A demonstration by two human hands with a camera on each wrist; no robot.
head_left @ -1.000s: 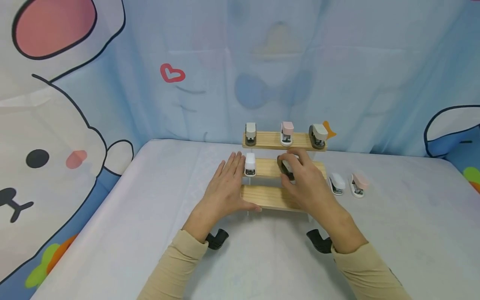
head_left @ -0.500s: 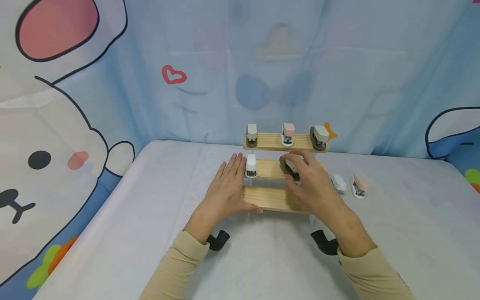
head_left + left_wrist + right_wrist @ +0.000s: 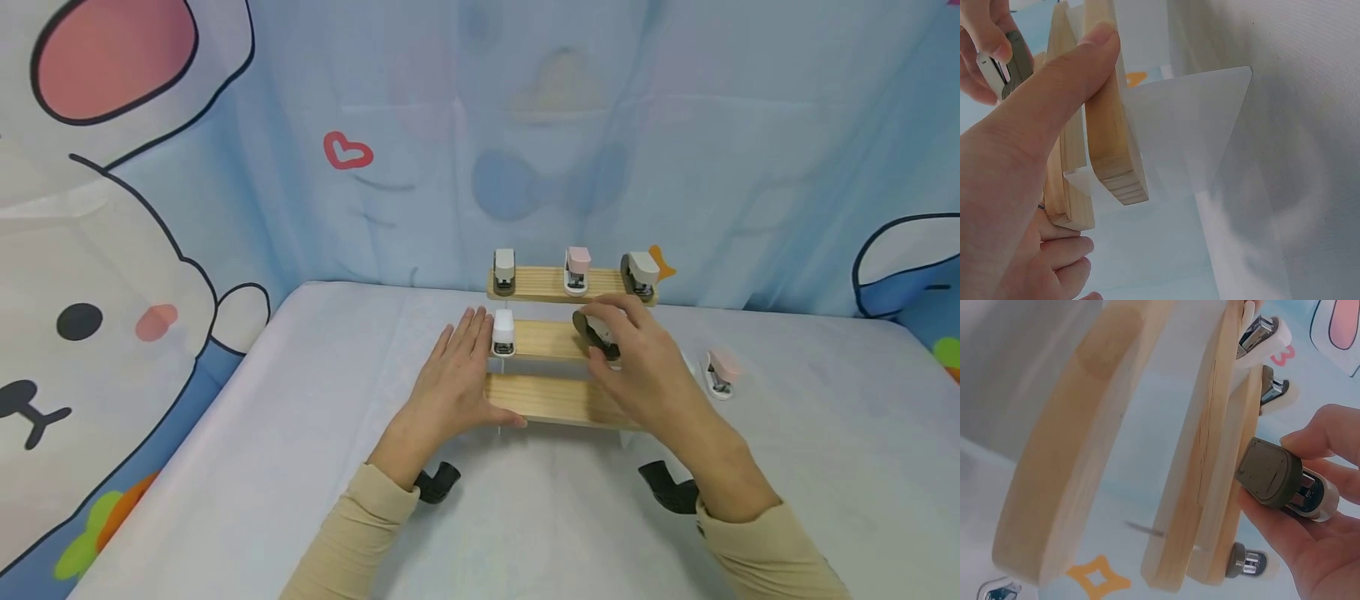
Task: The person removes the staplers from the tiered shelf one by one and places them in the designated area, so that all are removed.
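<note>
A three-step wooden rack [image 3: 558, 400] with clear side panels stands on the cloth. My left hand [image 3: 453, 379] lies along its left end, fingers straight beside the middle board and thumb on the front edge of the lowest board. My right hand [image 3: 648, 358] pinches a mini stapler [image 3: 1272, 475] with a dark grey-green base and cream top. It is tilted over the right part of the middle board [image 3: 543, 337], its base turned partly outward. A white stapler [image 3: 503, 332] stands at that board's left end, by my left fingertips.
On the top board are a cream stapler [image 3: 504, 271], a pink stapler [image 3: 577, 271] and another cream stapler [image 3: 640, 275]. Right of the rack, a second pink stapler [image 3: 722, 373] sits on the white cloth [image 3: 555, 525]. A printed curtain [image 3: 420, 208] hangs behind.
My right hand has moved right along the middle board with the stapler, and now hides most of the white stapler on the cloth. My left hand stays on the rack's left end.
</note>
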